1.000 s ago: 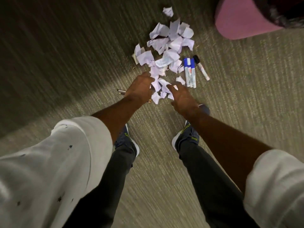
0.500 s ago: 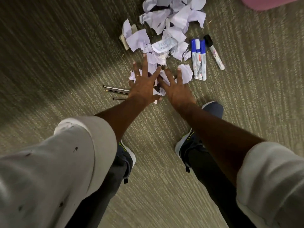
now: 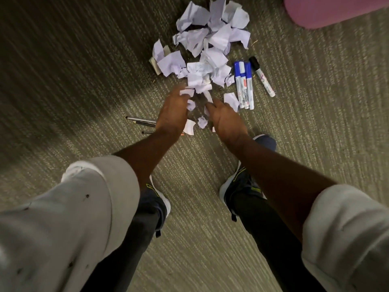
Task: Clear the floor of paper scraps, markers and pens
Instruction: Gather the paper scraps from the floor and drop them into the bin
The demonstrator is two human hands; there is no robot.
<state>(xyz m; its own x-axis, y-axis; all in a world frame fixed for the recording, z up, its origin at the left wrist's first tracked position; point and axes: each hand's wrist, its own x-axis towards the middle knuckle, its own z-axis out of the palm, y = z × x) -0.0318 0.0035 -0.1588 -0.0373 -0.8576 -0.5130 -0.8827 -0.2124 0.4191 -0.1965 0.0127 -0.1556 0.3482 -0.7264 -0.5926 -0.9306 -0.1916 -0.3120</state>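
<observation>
A heap of crumpled white paper scraps (image 3: 212,39) lies on the striped carpet ahead of me. My left hand (image 3: 172,110) and my right hand (image 3: 225,119) are lowered at its near edge, palms turned toward each other, fingers apart. Small scraps (image 3: 202,122) lie between them, and one touches my left fingertips. Neither hand has closed on anything. Three blue-capped whiteboard markers (image 3: 243,85) lie side by side just right of the heap, with a black-capped marker (image 3: 262,76) beyond them. Thin dark pens (image 3: 141,121) lie left of my left wrist, partly hidden by it.
A pink rounded object (image 3: 332,9) sits at the top right corner. My two dark shoes (image 3: 156,199) (image 3: 242,182) stand on the carpet (image 3: 63,81) below my hands, and my white sleeves fill the lower corners.
Both hands were pressed flat on the near scraps with fingers spread; now they have lifted and turned palms inward, a gap between them. The view has tilted, so the heap sits lower.
</observation>
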